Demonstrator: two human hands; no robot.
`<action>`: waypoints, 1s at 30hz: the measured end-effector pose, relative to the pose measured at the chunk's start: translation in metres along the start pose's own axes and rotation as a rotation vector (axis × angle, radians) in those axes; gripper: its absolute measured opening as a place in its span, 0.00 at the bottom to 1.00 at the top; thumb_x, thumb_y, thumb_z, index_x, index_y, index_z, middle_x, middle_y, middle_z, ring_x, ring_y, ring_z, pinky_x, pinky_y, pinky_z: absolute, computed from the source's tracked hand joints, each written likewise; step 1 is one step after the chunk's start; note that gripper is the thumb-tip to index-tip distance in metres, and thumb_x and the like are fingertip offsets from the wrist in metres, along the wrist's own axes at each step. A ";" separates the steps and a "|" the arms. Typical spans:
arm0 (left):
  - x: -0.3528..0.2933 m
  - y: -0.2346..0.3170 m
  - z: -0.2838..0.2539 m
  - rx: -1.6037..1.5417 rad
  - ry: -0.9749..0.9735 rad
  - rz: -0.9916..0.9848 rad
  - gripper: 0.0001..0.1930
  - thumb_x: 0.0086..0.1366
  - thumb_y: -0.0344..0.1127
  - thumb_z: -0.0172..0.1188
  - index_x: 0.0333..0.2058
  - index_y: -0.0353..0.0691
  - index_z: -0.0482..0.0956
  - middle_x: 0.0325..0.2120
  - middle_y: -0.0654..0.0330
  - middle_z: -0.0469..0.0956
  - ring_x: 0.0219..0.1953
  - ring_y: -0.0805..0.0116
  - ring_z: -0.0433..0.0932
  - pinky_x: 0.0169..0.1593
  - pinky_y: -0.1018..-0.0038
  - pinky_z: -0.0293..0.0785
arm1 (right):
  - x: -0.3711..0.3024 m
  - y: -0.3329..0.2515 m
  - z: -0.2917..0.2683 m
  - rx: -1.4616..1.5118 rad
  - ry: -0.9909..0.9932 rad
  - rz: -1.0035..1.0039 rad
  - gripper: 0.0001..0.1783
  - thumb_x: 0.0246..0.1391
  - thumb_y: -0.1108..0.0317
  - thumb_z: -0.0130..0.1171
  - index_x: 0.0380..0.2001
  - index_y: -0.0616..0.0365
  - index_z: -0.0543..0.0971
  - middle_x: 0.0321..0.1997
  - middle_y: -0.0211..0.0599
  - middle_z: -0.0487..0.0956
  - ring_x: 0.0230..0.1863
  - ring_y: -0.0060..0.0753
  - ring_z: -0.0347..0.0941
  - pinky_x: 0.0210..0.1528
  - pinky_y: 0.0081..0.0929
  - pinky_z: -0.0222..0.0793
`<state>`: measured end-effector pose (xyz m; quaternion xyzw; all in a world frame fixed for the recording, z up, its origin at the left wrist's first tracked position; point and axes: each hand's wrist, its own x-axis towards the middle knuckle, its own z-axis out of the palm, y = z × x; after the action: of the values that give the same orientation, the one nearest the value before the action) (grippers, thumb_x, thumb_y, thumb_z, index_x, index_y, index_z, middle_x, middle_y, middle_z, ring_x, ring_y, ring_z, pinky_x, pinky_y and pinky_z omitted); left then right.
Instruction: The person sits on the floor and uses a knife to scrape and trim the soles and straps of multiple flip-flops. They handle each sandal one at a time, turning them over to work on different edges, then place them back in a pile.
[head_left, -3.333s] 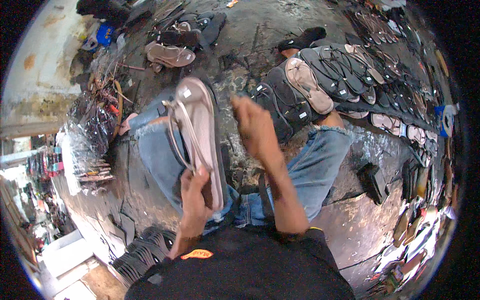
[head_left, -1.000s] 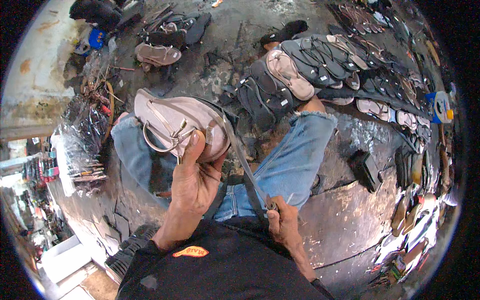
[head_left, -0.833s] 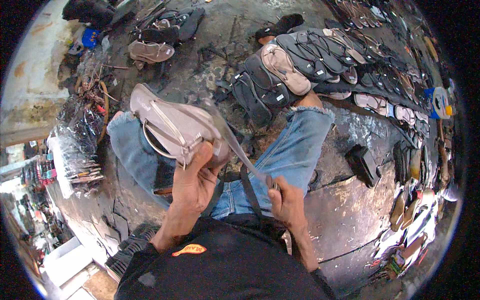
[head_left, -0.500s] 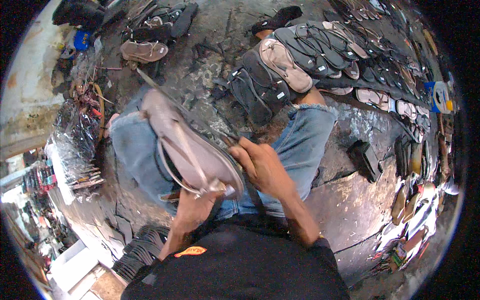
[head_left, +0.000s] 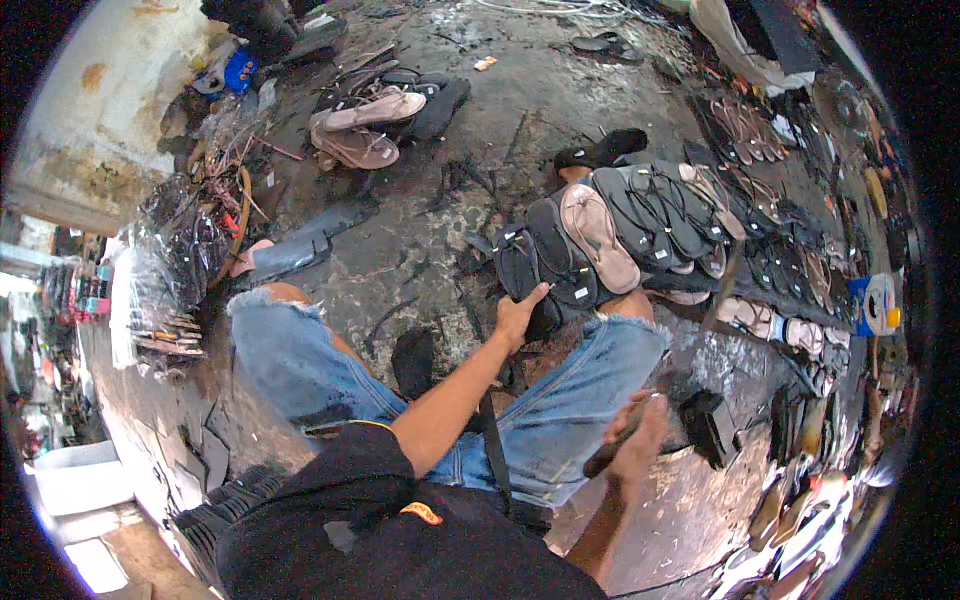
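My left hand [head_left: 516, 318] reaches forward to the near end of a row of sandals. Its thumb lies over the edge of a dark grey sandal [head_left: 515, 265], and its fingers are partly hidden beneath. Off to the right of my right knee, my right hand [head_left: 640, 437] is closed round a knife by its dark brown handle [head_left: 612, 447]. Motion blurs this hand, and the blade is hard to make out. A pale pink sandal [head_left: 375, 111] rests on top of a heap of sandals at the far left.
Rows of dark and pale sandals [head_left: 690, 215] stretch away on the right. A black block [head_left: 708, 425] stands beside my right hand. Plastic-wrapped bundles [head_left: 175, 260] lie on the left, near a dark flat sheet [head_left: 305, 245]. Black strips or soles [head_left: 230, 505] are stacked at the lower left.
The pale sandal has left my left hand and lies on the far-left heap. That hand has moved forward to the dark sandal. My right hand has swung out to the right with the knife.
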<state>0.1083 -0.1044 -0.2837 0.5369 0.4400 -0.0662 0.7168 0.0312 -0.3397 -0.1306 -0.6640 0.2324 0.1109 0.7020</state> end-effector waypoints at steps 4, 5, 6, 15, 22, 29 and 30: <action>0.017 -0.005 -0.020 0.042 0.344 0.232 0.41 0.49 0.59 0.77 0.48 0.25 0.76 0.47 0.44 0.81 0.51 0.45 0.79 0.56 0.60 0.72 | -0.012 0.018 0.071 -0.132 -0.250 0.007 0.13 0.71 0.55 0.50 0.44 0.52 0.71 0.24 0.24 0.69 0.19 0.16 0.62 0.19 0.20 0.60; 0.027 0.001 -0.031 0.189 0.436 0.202 0.40 0.51 0.57 0.76 0.48 0.25 0.77 0.46 0.42 0.81 0.51 0.43 0.79 0.57 0.59 0.72 | -0.012 0.012 0.088 -0.217 -0.327 -0.033 0.12 0.70 0.56 0.51 0.46 0.53 0.71 0.24 0.24 0.70 0.20 0.15 0.62 0.20 0.19 0.60; 0.007 0.031 -0.021 0.328 0.340 0.285 0.41 0.52 0.58 0.74 0.48 0.23 0.75 0.46 0.36 0.80 0.52 0.40 0.78 0.57 0.57 0.72 | -0.006 0.008 0.088 -0.188 -0.300 -0.091 0.12 0.69 0.57 0.52 0.44 0.54 0.71 0.23 0.23 0.69 0.20 0.15 0.62 0.20 0.19 0.59; -0.028 0.131 -0.148 0.160 0.233 0.226 0.27 0.62 0.55 0.67 0.41 0.31 0.79 0.33 0.56 0.82 0.33 0.65 0.82 0.42 0.66 0.79 | -0.011 0.027 0.121 -0.465 -0.644 -0.084 0.22 0.70 0.52 0.50 0.31 0.61 0.71 0.20 0.26 0.67 0.24 0.23 0.57 0.27 0.28 0.58; -0.048 0.134 -0.117 -0.024 0.108 0.198 0.24 0.64 0.51 0.66 0.46 0.36 0.75 0.35 0.61 0.80 0.33 0.67 0.81 0.38 0.67 0.80 | 0.009 0.028 0.158 -0.640 -0.585 -0.123 0.24 0.68 0.51 0.52 0.35 0.67 0.76 0.26 0.59 0.79 0.31 0.67 0.76 0.35 0.50 0.69; -0.038 0.106 -0.117 -0.241 0.039 0.206 0.21 0.63 0.45 0.69 0.47 0.38 0.75 0.36 0.61 0.80 0.34 0.68 0.81 0.39 0.69 0.81 | 0.051 0.039 0.172 -0.799 -0.662 -0.078 0.32 0.68 0.47 0.53 0.28 0.73 0.75 0.22 0.57 0.75 0.23 0.52 0.71 0.31 0.46 0.66; -0.037 0.104 -0.115 -0.242 0.070 0.177 0.20 0.63 0.44 0.68 0.47 0.38 0.75 0.36 0.61 0.81 0.34 0.68 0.81 0.39 0.68 0.81 | 0.053 0.039 0.173 -0.807 -0.649 -0.091 0.31 0.68 0.47 0.53 0.29 0.73 0.76 0.23 0.59 0.76 0.25 0.54 0.72 0.33 0.47 0.67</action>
<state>0.0807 0.0200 -0.1882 0.4853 0.4206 0.0696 0.7634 0.0899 -0.1737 -0.1881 -0.8228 -0.0878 0.3611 0.4299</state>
